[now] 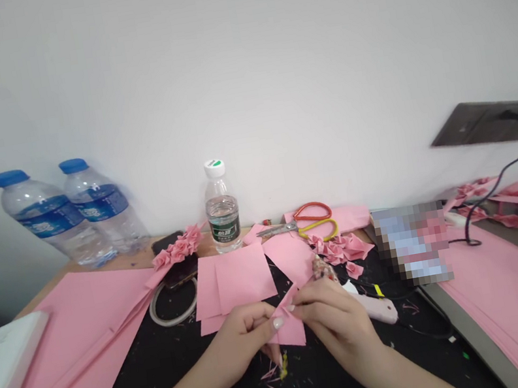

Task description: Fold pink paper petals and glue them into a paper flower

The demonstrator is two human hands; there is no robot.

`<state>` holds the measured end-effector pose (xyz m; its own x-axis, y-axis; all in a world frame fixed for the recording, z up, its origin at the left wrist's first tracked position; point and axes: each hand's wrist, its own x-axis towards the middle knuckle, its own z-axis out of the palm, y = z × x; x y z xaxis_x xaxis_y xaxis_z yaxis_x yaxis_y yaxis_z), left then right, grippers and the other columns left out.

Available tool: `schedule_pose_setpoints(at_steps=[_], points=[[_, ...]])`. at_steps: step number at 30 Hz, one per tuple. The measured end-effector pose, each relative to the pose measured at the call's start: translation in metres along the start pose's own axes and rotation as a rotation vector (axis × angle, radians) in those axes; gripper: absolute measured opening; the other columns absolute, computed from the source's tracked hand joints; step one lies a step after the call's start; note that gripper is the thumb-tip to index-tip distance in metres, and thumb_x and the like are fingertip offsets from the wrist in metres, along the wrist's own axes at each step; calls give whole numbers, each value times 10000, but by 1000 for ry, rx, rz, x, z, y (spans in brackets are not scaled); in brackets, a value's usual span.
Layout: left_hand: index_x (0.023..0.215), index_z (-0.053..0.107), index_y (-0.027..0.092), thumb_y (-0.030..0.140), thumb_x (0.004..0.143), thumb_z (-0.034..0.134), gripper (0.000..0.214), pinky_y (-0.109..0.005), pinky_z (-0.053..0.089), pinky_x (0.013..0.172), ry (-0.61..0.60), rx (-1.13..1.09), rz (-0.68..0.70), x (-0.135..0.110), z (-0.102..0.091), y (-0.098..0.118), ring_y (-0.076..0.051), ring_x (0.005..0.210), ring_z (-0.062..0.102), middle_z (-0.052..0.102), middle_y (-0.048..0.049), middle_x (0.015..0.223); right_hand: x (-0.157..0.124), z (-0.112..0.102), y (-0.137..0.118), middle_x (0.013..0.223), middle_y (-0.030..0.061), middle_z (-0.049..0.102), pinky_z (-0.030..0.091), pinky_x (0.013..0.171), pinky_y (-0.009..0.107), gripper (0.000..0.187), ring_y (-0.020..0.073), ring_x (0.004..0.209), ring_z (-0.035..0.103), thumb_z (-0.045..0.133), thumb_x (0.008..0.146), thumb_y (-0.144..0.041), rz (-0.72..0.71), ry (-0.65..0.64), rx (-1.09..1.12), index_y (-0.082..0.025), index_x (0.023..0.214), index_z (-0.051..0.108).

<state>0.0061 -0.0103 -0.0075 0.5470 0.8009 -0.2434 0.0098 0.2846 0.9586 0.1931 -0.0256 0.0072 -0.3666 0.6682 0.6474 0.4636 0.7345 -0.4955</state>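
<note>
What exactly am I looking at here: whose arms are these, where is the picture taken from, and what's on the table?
No machine is involved. These are a person's own bare arms, filmed by a single camera worn on their head, so you see roughly what they see, looking forward and down. The left hand and right hand both hold a small piece of pink paper. Around them, on a black mat, lie cut pink paper pieces. Further back are scissors with red and yellow handles, pink paper flowers and plastic water bottles. Large pink sheets lie to the left.
</note>
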Motion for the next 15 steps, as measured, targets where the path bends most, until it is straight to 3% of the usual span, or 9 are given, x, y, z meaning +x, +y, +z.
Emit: schedule_pose_setpoints(at_steps=[4,8,15], points=[[754,604,124,399,772,609,275,-243,500,564,18,-153,-32,0,-3,-2,-121,504,610,620,3,570,1,-4,2,946,65,710,521,772,360,298,227,864,612,473,844,-56,-121,-84,-44,-224,1016,650],[765,613,120,374,774,619,254,-249,526,572,29,-233,-60,-1,-5,-2,-144,551,652,663,-32,627,1,-5,4,1012,62,701,499,870,341,328,226,982,602,472,841,-39,-141,-135,-57,-214,1073,625],[813,622,106,353,787,621,248,-220,534,575,10,-317,-73,-1,-4,0,-126,567,654,664,-40,652,1,-6,6,1046,76,691,510,855,314,327,209,1026,599,435,861,-50,-154,-192,-68,-205,1092,604]])
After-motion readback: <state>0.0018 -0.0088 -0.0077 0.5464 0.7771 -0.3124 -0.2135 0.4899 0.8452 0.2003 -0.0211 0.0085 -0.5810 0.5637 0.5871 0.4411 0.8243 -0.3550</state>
